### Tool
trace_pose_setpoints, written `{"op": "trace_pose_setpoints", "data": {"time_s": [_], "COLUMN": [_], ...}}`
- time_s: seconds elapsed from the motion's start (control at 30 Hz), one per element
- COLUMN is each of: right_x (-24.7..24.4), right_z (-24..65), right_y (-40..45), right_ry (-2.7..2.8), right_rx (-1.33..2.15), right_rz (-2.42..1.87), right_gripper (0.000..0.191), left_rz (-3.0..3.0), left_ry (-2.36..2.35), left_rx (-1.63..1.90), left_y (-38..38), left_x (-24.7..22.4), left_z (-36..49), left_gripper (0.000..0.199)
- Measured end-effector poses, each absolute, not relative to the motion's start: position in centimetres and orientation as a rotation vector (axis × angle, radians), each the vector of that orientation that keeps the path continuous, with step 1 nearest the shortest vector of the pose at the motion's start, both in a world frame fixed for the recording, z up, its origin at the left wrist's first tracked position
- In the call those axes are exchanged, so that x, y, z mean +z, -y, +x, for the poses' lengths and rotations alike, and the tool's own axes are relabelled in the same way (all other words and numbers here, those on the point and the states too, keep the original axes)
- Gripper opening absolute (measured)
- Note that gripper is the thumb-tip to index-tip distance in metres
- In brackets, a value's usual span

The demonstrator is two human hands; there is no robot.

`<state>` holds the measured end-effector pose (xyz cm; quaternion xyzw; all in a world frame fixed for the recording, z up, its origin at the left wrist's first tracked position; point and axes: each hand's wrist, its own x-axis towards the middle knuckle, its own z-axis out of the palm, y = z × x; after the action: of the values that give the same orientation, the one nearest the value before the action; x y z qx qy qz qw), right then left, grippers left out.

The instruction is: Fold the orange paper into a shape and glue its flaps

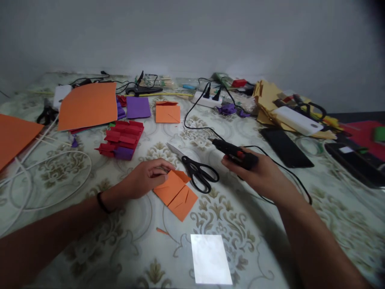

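My left hand [150, 176] has its fingers closed on the upper left edge of a folded orange paper piece [177, 194], which lies on the table with slits and a raised flap. In my right hand [261, 170] is a black glue gun [233, 152], held above the table with its nozzle toward the left. Between the hands lie black-handled scissors [197, 168], blades partly apart and tips pointing away to the left. A white card [210, 259] rests near the front edge. One small orange scrap [162, 231] lies below the folded piece.
Behind my left hand stand folded red paper pieces [123, 138]. Orange sheets [90, 105], a purple square [138, 107] and an orange envelope-like piece [167, 112] lie farther back. The glue gun's cord leads toward a power strip [207, 98]. A black phone [285, 147] is at right.
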<state>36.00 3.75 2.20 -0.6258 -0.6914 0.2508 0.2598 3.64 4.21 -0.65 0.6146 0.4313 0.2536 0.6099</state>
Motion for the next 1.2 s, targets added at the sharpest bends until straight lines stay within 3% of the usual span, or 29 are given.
{"op": "trace_pose_setpoints", "data": {"time_s": [0.13, 0.27, 0.5, 0.87, 1.2], "right_x": [0.5, -0.7, 1.4, 2.6, 0.8], "right_z": [37.9, 39.1, 36.7, 28.1, 27.1], "right_y": [-5.2, -5.8, -3.6, 2.2, 2.3], "right_ry": [2.071, 2.1, 2.0, 1.911, 1.666], "right_rx": [0.378, 0.34, 0.195, 1.227, 1.565], "right_rz": [-1.76, -1.805, -1.614, -1.341, -1.38], "right_gripper": [0.026, 0.034, 0.028, 0.019, 0.028], "left_rz": [1.448, 1.47, 1.451, 1.562, 1.674], "left_ry": [-1.007, -0.99, -0.857, -0.709, -0.681], "left_rx": [0.58, 0.559, 0.593, 0.666, 0.694], "left_y": [-4.4, -4.4, -4.4, -4.1, -3.8], "left_x": [-1.0, -1.2, -1.6, -0.7, -0.9], "left_z": [3.6, 3.4, 3.2, 3.5, 3.8], "left_gripper": [0.029, 0.027, 0.018, 0.015, 0.017]}}
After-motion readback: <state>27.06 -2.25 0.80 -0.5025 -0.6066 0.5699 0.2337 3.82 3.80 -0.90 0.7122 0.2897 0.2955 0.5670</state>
